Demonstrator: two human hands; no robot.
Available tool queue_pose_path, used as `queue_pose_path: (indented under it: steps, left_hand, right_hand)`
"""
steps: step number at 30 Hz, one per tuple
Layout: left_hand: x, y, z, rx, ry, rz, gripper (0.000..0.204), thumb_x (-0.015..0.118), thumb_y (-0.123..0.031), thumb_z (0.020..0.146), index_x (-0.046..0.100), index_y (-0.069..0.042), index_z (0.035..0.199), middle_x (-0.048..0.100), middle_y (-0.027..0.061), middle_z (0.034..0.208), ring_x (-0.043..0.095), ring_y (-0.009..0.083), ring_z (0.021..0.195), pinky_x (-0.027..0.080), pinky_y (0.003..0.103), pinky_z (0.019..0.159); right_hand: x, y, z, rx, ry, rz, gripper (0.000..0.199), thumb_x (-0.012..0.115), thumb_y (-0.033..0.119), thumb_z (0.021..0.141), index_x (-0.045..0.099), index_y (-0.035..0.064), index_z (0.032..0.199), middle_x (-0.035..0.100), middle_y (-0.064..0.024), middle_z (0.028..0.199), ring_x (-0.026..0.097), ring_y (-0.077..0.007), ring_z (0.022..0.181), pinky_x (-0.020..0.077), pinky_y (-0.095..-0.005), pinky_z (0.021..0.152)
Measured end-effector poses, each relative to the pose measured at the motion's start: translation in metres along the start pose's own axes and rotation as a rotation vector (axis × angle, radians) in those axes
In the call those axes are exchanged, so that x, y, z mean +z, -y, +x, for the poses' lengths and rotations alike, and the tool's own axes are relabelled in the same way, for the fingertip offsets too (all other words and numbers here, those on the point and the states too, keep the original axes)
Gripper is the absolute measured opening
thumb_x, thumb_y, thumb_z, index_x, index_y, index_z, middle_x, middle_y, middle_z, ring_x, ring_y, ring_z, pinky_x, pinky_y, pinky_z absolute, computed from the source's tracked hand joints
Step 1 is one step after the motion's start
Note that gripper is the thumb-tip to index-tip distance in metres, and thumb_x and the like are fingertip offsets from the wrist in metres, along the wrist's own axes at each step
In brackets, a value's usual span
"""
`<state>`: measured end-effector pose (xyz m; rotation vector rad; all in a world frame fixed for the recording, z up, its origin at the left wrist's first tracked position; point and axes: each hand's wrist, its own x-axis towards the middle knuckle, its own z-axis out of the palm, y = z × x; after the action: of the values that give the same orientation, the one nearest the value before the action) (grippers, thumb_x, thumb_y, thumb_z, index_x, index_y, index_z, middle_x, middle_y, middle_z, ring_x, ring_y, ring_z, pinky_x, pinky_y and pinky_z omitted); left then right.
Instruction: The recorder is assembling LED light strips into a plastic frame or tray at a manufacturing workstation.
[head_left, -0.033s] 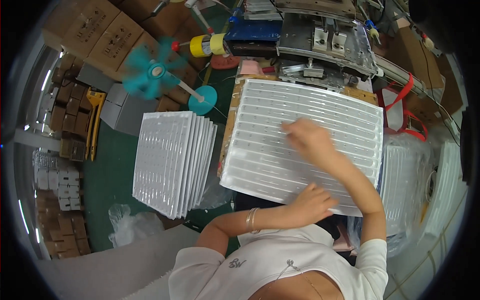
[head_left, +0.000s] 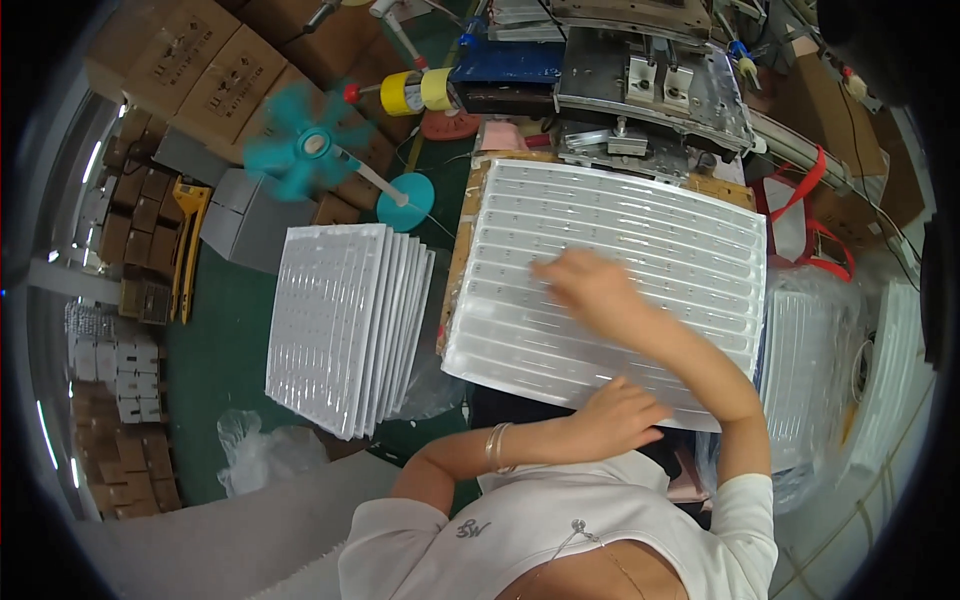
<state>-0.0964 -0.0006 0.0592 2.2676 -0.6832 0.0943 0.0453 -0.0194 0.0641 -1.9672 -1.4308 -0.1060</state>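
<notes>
White ridged tray (head_left: pixel 640 225) lies flat on the desk (head_left: pixel 463 225), long channels running roughly left-right, slightly skewed, near edge facing the person. Right hand (head_left: pixel 592 292) is over the tray's middle, left of centre, fingers bunched and pointing left; motion blur, so can't tell if it pinches anything or touches the surface. Left hand (head_left: pixel 620 418) is at the tray's near edge, fingers half curled, thumb out to the right; can't tell if it has hold of anything. Bracelets (head_left: pixel 498 447) on the left wrist. Metal machine (head_left: pixel 655 100) sits just behind the tray's far edge. To the left, a row of similar trays (head_left: pixel 325 320) stands tilted, one against another, above the green floor (head_left: pixel 215 385). Teal fan (head_left: pixel 315 143) beyond that, blades blurred, with cardboard boxes (head_left: pixel 235 85) behind. Yellow tape roll (head_left: pixel 401 92) near the fan. Right side: more trays (head_left: pixel 793 370) under clear plastic, red-handled bag (head_left: pixel 790 215) just beyond them.
</notes>
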Motion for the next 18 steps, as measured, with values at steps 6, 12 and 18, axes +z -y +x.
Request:
queue_pose_path:
  steps: [6, 12, 18]
  left_hand:
    - [-0.079, 0.003, -0.008, -0.05, -0.282, -0.226, 0.023, 0.069, -0.005, 0.076, 0.066, -0.005, 0.099, 0.064, 0.0073, 0.078, 0.061, 0.0219, 0.067, 0.047, 0.032, 0.063]
    - [-0.133, 0.055, 0.023, -0.335, -0.65, -0.182, 0.024, 0.064, -0.003, 0.081, 0.064, -0.002, 0.105, 0.064, 0.0071, 0.085, 0.06, 0.0147, 0.072, 0.048, 0.028, 0.066]
    - [-0.145, 0.129, 0.118, -0.097, -0.759, 0.172, 0.027, 0.064, -0.009, 0.081, 0.063, -0.007, 0.107, 0.063, 0.0075, 0.094, 0.057, 0.0229, 0.088, 0.043, 0.034, 0.08]
  right_hand:
    - [0.094, 0.021, 0.015, -0.125, 0.375, -0.27, 0.025, 0.054, 0.012, 0.079, 0.06, 0.0148, 0.103, 0.056, -0.012, 0.09, 0.061, -0.0299, 0.086, 0.0529, -0.039, 0.071]
    - [-0.003, -0.016, 0.019, 0.21, 0.05, 0.371, 0.027, 0.062, 0.014, 0.076, 0.055, 0.0077, 0.102, 0.056, -0.0106, 0.097, 0.059, -0.0244, 0.085, 0.0504, -0.0351, 0.07]
    - [-0.114, -0.066, -0.004, 0.478, -0.592, 0.613, 0.021, 0.055, 0.002, 0.082, 0.048, 0.0045, 0.102, 0.053, -0.0056, 0.103, 0.057, -0.0104, 0.081, 0.047, -0.0228, 0.069]
